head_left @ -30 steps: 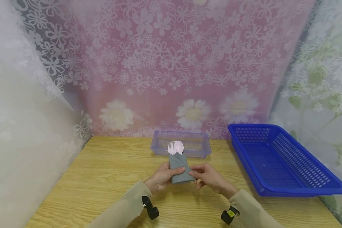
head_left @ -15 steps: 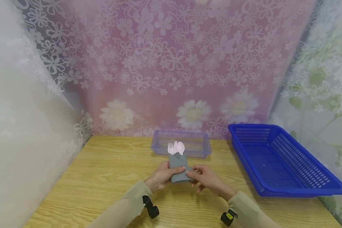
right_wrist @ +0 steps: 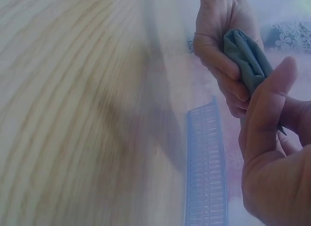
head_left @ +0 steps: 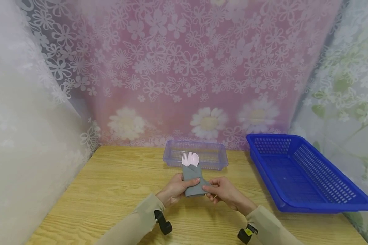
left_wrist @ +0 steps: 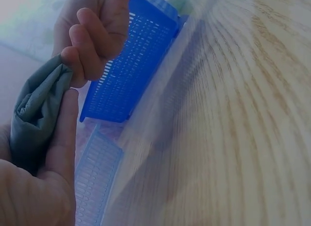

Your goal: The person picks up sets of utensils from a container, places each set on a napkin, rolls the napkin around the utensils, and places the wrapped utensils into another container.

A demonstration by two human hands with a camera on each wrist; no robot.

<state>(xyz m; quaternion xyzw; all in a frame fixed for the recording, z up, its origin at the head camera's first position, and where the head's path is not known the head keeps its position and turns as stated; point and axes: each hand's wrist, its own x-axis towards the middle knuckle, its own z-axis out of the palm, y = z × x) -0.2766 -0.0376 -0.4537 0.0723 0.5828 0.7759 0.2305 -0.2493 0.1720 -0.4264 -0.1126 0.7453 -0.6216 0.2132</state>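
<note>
A grey folded cloth napkin (head_left: 191,174) is held up over the table in the head view. Out of its top stick a pale pink plastic fork (head_left: 185,159), a knife (head_left: 190,158) and a spoon (head_left: 195,159), their lower parts hidden in the cloth. My left hand (head_left: 175,189) grips the napkin from the left, thumb across its front and fingers behind. My right hand (head_left: 225,193) pinches a corner of the cloth at the lower right between thumb and fingers. In the left wrist view the napkin (left_wrist: 39,114) shows its folded, layered bottom end.
Behind the napkin a clear lilac plastic basket (head_left: 213,156) stands at the table's back edge. A large blue basket (head_left: 279,190) sits on the right side. The wooden table (head_left: 116,190) lies below the hands, with flowered curtains (head_left: 187,75) behind.
The right thumb and fingers have shifted slightly on the napkin's corner, drawing it out to the right. The knife now shows more clearly between fork and spoon. The left hand keeps its grip.
</note>
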